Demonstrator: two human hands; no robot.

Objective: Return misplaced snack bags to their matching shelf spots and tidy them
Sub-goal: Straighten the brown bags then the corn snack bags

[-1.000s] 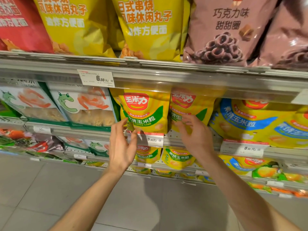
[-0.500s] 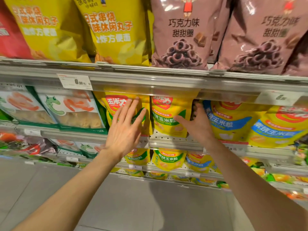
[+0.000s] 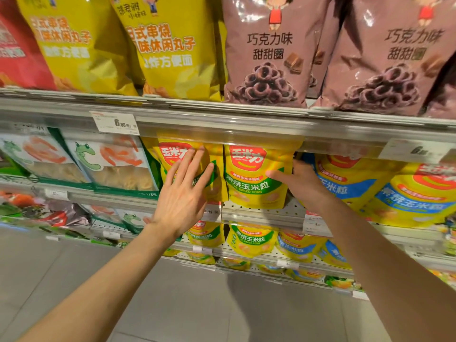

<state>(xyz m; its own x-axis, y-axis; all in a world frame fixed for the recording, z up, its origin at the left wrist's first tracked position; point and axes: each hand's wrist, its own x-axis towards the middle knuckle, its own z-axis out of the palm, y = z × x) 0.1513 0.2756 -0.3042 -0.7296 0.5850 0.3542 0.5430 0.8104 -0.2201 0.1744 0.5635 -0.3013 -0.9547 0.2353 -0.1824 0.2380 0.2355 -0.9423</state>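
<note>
Facing a grey metal shelf (image 3: 246, 124) over a grey tiled floor (image 3: 197, 304), you have yellow and brown bags standing above. Below, your left hand (image 3: 182, 193) lies flat, fingers straight, on the left green corn bag (image 3: 170, 154). Your right hand (image 3: 299, 183) holds the right edge of the next green corn bag (image 3: 251, 178), thumb across its front, beside the blue corn bags (image 3: 345, 178).

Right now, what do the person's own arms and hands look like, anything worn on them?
Both forearms are bare as far as the frame shows: no sleeve or cuff. The left hand has no glove, ring, watch or wristband. The right hand shows no glove or watch either; its fingers are mostly hidden behind the green-banded corn bag, so rings there cannot be ruled out.
</note>
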